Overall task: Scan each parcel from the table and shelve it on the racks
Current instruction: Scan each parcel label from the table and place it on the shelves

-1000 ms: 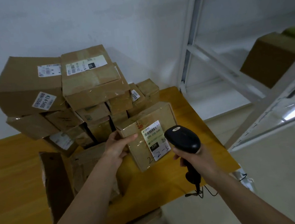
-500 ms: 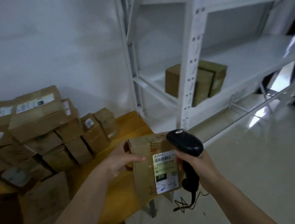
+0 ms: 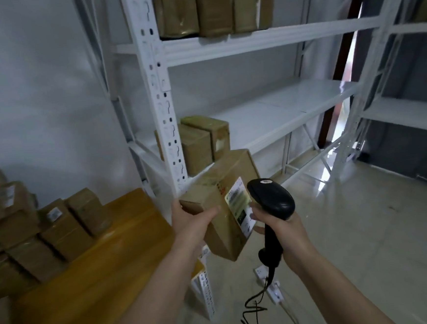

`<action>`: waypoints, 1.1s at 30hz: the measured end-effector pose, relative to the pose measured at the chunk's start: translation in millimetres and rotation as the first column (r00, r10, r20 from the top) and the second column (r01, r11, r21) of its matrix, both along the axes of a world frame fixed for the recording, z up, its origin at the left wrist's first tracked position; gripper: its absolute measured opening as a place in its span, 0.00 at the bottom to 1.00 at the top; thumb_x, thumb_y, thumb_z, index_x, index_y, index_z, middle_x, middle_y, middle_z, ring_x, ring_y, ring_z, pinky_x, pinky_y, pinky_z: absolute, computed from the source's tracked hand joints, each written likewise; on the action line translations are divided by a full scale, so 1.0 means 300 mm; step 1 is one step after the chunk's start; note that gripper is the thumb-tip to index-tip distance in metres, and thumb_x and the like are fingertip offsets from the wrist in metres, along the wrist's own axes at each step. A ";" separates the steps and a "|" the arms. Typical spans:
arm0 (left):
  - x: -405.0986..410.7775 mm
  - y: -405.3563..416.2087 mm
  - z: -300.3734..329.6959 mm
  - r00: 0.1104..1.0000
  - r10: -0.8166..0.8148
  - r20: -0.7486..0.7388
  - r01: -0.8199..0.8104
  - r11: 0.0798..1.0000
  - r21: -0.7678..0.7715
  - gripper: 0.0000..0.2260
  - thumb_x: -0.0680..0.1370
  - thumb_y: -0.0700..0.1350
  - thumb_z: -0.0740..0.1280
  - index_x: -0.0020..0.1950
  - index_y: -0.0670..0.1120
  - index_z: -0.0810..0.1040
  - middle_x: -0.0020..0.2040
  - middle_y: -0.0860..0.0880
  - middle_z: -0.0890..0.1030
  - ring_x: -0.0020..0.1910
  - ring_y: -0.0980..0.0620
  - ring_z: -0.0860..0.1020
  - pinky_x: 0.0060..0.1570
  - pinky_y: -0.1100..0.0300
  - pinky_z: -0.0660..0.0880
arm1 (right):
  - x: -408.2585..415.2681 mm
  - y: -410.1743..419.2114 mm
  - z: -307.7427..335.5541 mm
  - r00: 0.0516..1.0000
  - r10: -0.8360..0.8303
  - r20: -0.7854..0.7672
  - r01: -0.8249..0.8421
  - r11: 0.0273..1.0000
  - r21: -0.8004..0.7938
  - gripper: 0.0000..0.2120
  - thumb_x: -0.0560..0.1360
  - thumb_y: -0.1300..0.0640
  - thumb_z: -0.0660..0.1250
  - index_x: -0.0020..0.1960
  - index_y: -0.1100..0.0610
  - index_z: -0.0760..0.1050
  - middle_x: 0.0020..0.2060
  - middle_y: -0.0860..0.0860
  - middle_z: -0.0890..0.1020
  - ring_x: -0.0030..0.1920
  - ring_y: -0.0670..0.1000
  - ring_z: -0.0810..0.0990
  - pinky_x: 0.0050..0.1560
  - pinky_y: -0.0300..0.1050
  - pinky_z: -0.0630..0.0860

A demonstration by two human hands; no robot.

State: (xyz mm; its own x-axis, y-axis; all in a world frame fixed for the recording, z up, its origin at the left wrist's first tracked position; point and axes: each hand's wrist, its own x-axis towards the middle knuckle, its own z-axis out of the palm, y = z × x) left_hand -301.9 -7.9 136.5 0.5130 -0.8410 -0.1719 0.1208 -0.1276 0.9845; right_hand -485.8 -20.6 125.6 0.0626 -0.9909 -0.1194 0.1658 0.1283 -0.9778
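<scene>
My left hand (image 3: 192,221) grips a brown cardboard parcel (image 3: 221,199) by its near end, held in the air in front of the white rack (image 3: 162,109). The parcel's white label faces up and to the right. My right hand (image 3: 280,224) holds a black barcode scanner (image 3: 271,198) by its handle, its head right beside the label. The scanner's cable hangs down towards the floor. More parcels are stacked on the wooden table (image 3: 94,278) at the left.
Two parcels (image 3: 200,142) stand at the left end of the rack's middle shelf, and several more fill the top shelf (image 3: 210,8). The rest of the middle shelf is bare. A power strip (image 3: 270,282) lies on the tiled floor. A second rack (image 3: 407,110) stands at the right.
The view has swung right from the table to the rack. My left hand has lifted the parcel off the table and carried it towards the rack, with the scanner staying beside its label.
</scene>
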 end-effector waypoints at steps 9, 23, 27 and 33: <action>-0.306 -0.244 0.131 0.994 0.018 -0.108 -0.040 0.978 -0.206 0.30 0.64 0.45 0.79 0.59 0.56 0.66 0.51 0.56 0.75 0.47 0.62 0.75 0.37 0.68 0.71 | -0.087 -0.199 0.101 0.994 -0.034 0.104 0.044 0.995 -0.093 0.21 0.63 0.51 0.78 0.55 0.48 0.80 0.49 0.49 0.86 0.50 0.50 0.84 0.50 0.47 0.80; -0.420 -0.816 0.291 0.956 0.184 -0.228 -0.256 0.903 -0.344 0.30 0.66 0.40 0.79 0.59 0.47 0.64 0.58 0.46 0.73 0.56 0.51 0.78 0.52 0.61 0.79 | -0.083 -0.786 0.278 0.990 0.098 0.098 -0.061 0.945 -0.322 0.14 0.67 0.57 0.75 0.52 0.48 0.83 0.50 0.54 0.85 0.54 0.53 0.84 0.53 0.50 0.80; -0.402 -0.929 0.285 0.991 0.133 -0.011 -0.128 0.928 -0.349 0.30 0.71 0.44 0.76 0.66 0.47 0.63 0.63 0.48 0.69 0.63 0.49 0.74 0.59 0.53 0.77 | -0.075 -0.948 0.256 0.956 0.207 0.209 -0.156 0.959 -0.238 0.12 0.70 0.59 0.73 0.53 0.51 0.83 0.53 0.57 0.84 0.55 0.55 0.83 0.47 0.47 0.81; -0.422 -0.974 0.236 0.955 0.080 0.284 0.005 0.958 -0.287 0.33 0.76 0.47 0.70 0.76 0.47 0.55 0.74 0.49 0.59 0.72 0.50 0.63 0.71 0.53 0.67 | -0.052 -1.126 0.197 0.920 0.214 0.329 -0.179 0.975 -0.134 0.16 0.69 0.58 0.71 0.56 0.59 0.78 0.47 0.57 0.82 0.51 0.54 0.83 0.47 0.47 0.80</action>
State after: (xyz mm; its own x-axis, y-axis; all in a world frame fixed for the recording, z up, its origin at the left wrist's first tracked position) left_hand -428.6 -300.0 207.3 0.5363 -0.8120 0.2304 -0.1759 0.1594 0.9714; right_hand -501.2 -358.3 184.8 0.2765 -0.9601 0.0415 0.4714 0.0979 -0.8765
